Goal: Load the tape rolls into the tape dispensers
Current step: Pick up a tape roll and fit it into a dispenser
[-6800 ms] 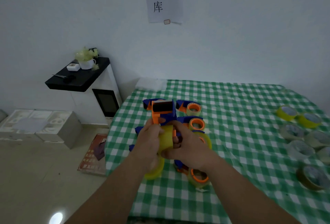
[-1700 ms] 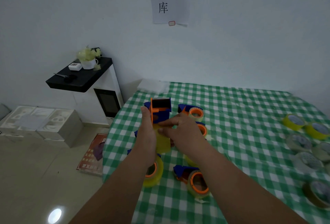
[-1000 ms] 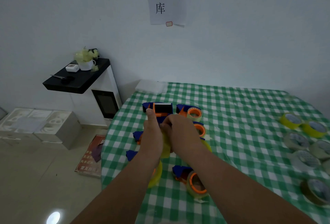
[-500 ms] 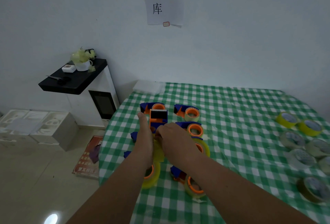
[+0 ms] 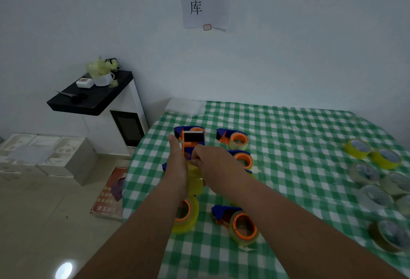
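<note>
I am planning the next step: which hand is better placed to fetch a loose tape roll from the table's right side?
Right hand: the loose yellow and clear tape rolls lie on its side. The left hand steadies the orange-and-blue plastic tape dispenser.

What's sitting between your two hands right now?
In the head view, the orange-and-blue dispenser and its yellow tape strip sit between the left hand and right hand.

My feed's dim, bluish cast. Glare spot on floor [image 5: 64, 270] bottom left. Wide-angle bend at edges, soft detail throughout.
</note>
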